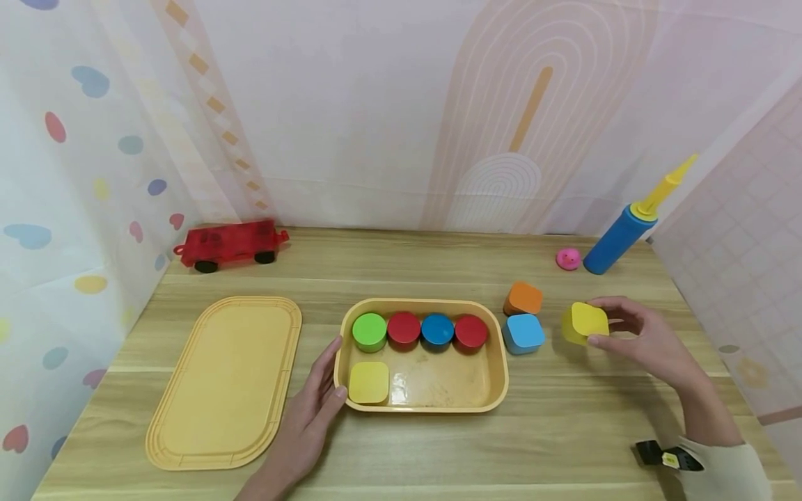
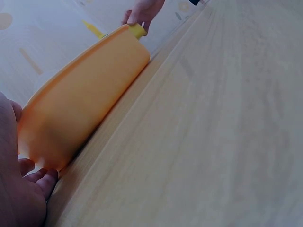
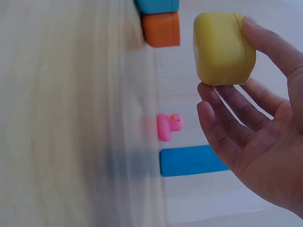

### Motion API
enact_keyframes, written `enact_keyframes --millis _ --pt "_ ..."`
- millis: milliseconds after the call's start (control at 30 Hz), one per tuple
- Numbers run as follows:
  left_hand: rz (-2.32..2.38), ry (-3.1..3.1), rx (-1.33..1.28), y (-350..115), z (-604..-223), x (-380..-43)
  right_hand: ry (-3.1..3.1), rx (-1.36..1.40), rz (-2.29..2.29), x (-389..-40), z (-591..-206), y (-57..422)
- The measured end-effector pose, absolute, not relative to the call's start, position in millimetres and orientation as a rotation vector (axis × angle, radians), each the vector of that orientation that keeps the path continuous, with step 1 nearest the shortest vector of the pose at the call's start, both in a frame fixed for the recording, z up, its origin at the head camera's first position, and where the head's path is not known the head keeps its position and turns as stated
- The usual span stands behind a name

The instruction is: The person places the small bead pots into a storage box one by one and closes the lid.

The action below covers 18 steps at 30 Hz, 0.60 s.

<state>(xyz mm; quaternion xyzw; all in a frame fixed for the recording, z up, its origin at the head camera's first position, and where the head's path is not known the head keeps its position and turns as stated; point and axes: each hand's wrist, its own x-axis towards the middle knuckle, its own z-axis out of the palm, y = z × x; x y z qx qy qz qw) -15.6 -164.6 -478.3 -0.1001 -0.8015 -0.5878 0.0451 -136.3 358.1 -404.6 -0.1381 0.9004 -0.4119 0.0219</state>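
Observation:
My right hand [image 1: 645,337] pinches a yellow rounded-square block [image 1: 585,323] between thumb and fingers, off the table in the right wrist view. Left of it, a light blue block [image 1: 523,333] and an orange block [image 1: 523,298] stand on the table beside the box. My left hand [image 1: 310,410] holds the left end of the pale orange box [image 1: 500,390], thumb at the near corner and fingers along the side. Inside, a green round block [image 1: 370,331], two red ones and a blue one [image 1: 436,331] line the far wall; another yellow square block [image 1: 368,382] sits in the near left corner.
A flat pale orange lid [image 1: 225,383] lies on the table at left. Behind it stands a red toy wagon [image 1: 232,243]. At the back right are a pink toy duck [image 1: 568,259] and an upright blue-and-yellow pump [image 1: 620,240]. Curtains border the table at back and sides.

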Motion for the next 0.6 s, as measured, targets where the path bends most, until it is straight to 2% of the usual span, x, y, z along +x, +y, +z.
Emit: enact_keyframes --millis 600 --pt "-1.8 -2.446 -0.309 -165 -479 -16 2.854 -0.587 -1.393 -118 -382 316"
